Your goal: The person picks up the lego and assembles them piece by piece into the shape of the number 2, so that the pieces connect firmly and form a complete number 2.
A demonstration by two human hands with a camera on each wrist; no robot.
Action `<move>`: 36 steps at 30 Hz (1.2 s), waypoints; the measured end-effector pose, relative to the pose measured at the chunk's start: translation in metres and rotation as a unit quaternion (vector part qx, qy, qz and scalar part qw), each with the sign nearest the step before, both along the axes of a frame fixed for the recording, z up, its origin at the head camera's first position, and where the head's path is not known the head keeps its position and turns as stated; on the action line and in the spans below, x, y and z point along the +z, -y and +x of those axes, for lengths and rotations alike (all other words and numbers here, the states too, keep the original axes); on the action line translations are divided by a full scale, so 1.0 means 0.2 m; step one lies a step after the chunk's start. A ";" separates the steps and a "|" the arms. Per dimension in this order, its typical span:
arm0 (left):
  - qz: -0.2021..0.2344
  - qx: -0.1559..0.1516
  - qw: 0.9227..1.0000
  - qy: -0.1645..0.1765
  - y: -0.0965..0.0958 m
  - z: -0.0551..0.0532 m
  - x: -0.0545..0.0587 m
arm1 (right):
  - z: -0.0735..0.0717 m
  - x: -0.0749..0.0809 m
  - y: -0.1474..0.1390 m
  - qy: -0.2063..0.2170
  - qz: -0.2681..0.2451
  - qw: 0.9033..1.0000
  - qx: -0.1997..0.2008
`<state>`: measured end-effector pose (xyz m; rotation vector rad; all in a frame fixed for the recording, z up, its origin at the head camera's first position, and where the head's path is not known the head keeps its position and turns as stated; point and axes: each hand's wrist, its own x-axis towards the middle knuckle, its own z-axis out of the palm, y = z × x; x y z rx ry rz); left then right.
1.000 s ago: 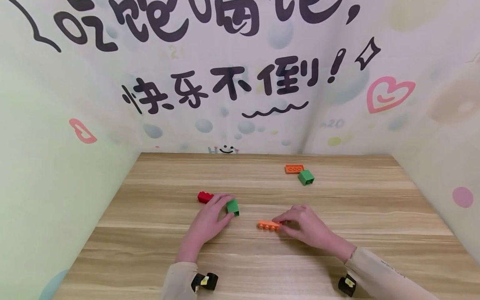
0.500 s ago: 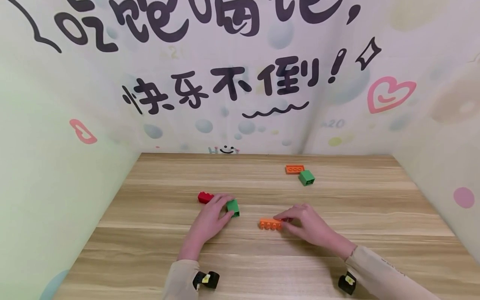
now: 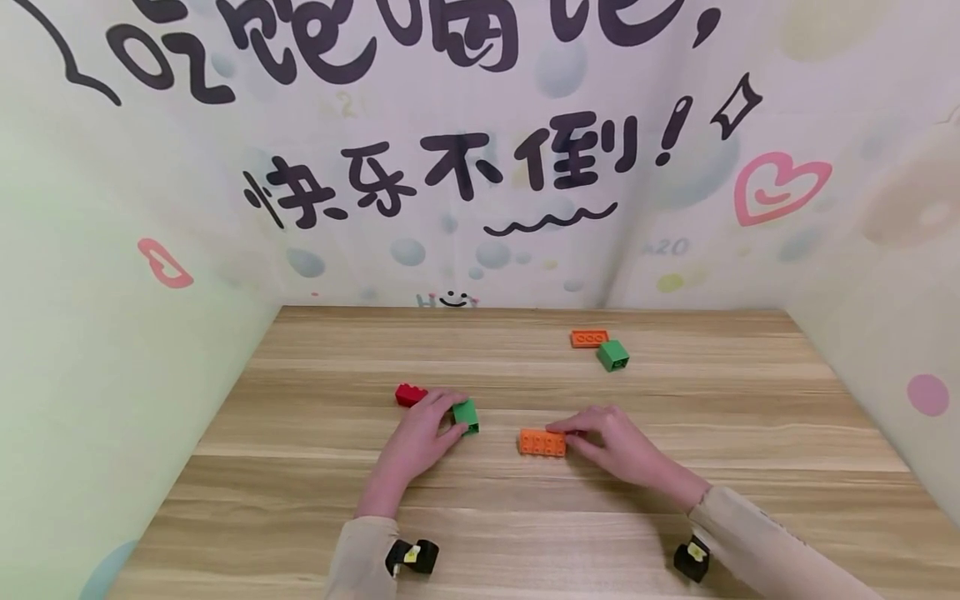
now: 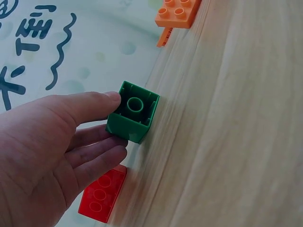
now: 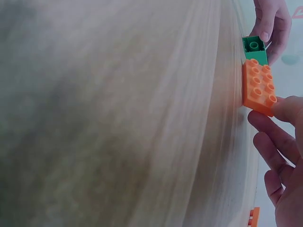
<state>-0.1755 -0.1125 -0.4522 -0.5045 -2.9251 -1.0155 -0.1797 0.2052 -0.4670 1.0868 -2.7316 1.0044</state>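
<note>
My left hand (image 3: 420,442) holds a small green toy brick (image 3: 465,415) between thumb and fingers. The brick lies on its side, and its hollow underside with one tube (image 4: 135,105) faces the left wrist camera. Just behind that hand's fingers is a red toy brick (image 3: 409,394), partly hidden by the hand in the head view. My right hand (image 3: 626,450) pinches the right end of an orange toy brick (image 3: 542,443) by thumb and index finger. Two rows of studs show on it, facing up toward the head camera. The other right fingers (image 5: 270,146) are loosely bent below it.
Toward the back right of the wooden table (image 3: 712,400) lies another orange brick (image 3: 588,338), hollow side showing. A second green brick (image 3: 613,355) lies right at its corner. A printed cloth wall (image 3: 450,250) closes off the table's back.
The right hand has turned the orange brick so its studs tip from facing the person to facing upward. The left hand and green brick stay in place.
</note>
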 end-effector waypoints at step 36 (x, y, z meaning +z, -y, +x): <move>0.017 -0.006 1.000 0.017 -0.02 0.00 0.04 | -0.04 0.00 -0.01 0.086 0.019 0.996 -0.028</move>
